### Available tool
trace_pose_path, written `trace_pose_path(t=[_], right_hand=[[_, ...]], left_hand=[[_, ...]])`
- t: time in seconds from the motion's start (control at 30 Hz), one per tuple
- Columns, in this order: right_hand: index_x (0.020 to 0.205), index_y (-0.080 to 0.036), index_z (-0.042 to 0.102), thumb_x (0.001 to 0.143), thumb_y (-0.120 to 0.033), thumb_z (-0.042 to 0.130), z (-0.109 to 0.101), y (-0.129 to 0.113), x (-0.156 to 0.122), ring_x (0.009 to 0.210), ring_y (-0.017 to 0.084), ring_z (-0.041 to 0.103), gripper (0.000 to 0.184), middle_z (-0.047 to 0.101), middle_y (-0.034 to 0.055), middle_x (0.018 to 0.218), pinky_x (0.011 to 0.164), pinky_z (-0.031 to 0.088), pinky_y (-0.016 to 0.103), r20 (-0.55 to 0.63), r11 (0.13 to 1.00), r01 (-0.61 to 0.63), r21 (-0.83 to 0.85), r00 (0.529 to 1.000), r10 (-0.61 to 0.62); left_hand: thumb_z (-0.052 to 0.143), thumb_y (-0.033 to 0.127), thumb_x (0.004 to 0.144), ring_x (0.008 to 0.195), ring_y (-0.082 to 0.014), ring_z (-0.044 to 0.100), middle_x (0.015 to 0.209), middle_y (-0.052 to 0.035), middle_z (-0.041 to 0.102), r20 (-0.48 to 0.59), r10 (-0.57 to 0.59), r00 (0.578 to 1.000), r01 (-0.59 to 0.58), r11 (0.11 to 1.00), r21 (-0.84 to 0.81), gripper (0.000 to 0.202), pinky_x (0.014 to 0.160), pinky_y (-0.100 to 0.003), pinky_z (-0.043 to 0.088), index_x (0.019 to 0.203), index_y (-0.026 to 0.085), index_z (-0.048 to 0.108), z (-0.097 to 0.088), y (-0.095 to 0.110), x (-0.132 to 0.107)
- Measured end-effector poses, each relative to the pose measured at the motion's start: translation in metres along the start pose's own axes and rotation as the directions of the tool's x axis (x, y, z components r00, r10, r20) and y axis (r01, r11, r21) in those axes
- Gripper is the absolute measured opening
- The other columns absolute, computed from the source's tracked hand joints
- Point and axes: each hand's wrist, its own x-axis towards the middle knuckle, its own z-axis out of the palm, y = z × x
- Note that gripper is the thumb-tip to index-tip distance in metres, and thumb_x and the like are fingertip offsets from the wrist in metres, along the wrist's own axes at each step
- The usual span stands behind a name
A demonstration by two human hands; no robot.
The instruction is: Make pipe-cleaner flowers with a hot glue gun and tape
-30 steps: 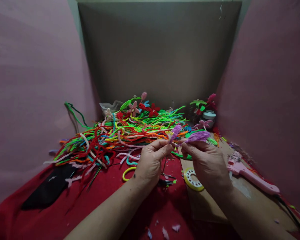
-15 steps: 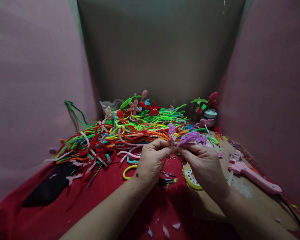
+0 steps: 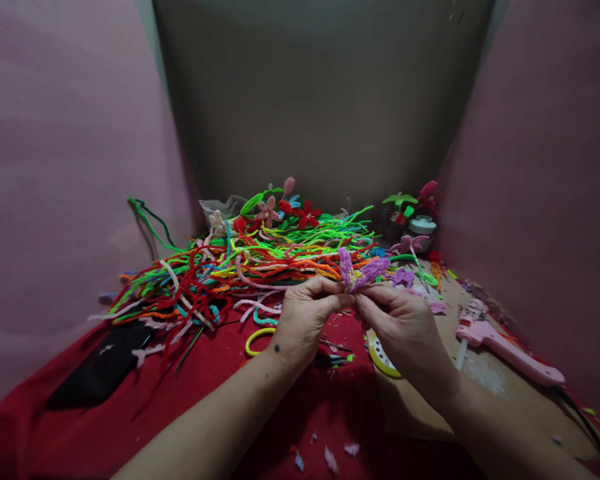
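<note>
My left hand and my right hand meet in the middle, both pinched on a small purple pipe-cleaner flower with a yellow centre. Its fuzzy petals stick up above my fingertips. The left fingers grip the base from the left. My right thumb and fingers press on a petal from the right. Just behind the hands lies a big tangled pile of coloured pipe cleaners on the red cloth.
A pink glue gun lies on cardboard at the right, and a yellow tape roll sits under my right hand. Finished flowers and a small jar stand at the back. A black flat object lies at the left.
My hands have moved closer together. The purple petal in my right fingers has been bent in against the flower's centre, so the flower looks more compact.
</note>
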Motion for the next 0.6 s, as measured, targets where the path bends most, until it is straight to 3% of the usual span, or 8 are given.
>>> trace_pose_path(t=[0.27, 0.6], right_hand=[[0.065, -0.015, 0.065, 0.079, -0.019, 0.052, -0.0005, 0.002, -0.0027, 0.052, 0.011, 0.048, 0.02, 0.058, 0.0003, 0.056, 0.052, 0.037, 0.024, -0.03, 0.996, 0.069, -0.061, 0.997, -0.07], [0.062, -0.015, 0.06, 0.08, -0.02, 0.049, 0.0001, 0.0058, -0.0021, 0.048, 0.01, 0.046, 0.022, 0.053, -0.0009, 0.052, 0.047, 0.035, 0.023, -0.007, 0.99, 0.114, -0.078, 0.993, -0.115]], left_hand=[[0.077, 0.014, 0.053, 0.058, -0.0083, 0.053, 0.058, 0.0023, 0.062, -0.018, 0.001, 1.0, 0.0, 1.0, 0.003, 0.013, 0.064, -0.022, 0.043, 0.057, 0.013, 0.065, 0.0016, 0.001, -0.0018], [0.075, 0.01, 0.054, 0.053, -0.0066, 0.053, 0.055, 0.0032, 0.06, 0.04, -0.026, 0.999, 0.029, 0.996, -0.084, 0.013, 0.06, -0.02, 0.044, 0.057, 0.013, 0.063, 0.0, -0.0001, -0.0003]])
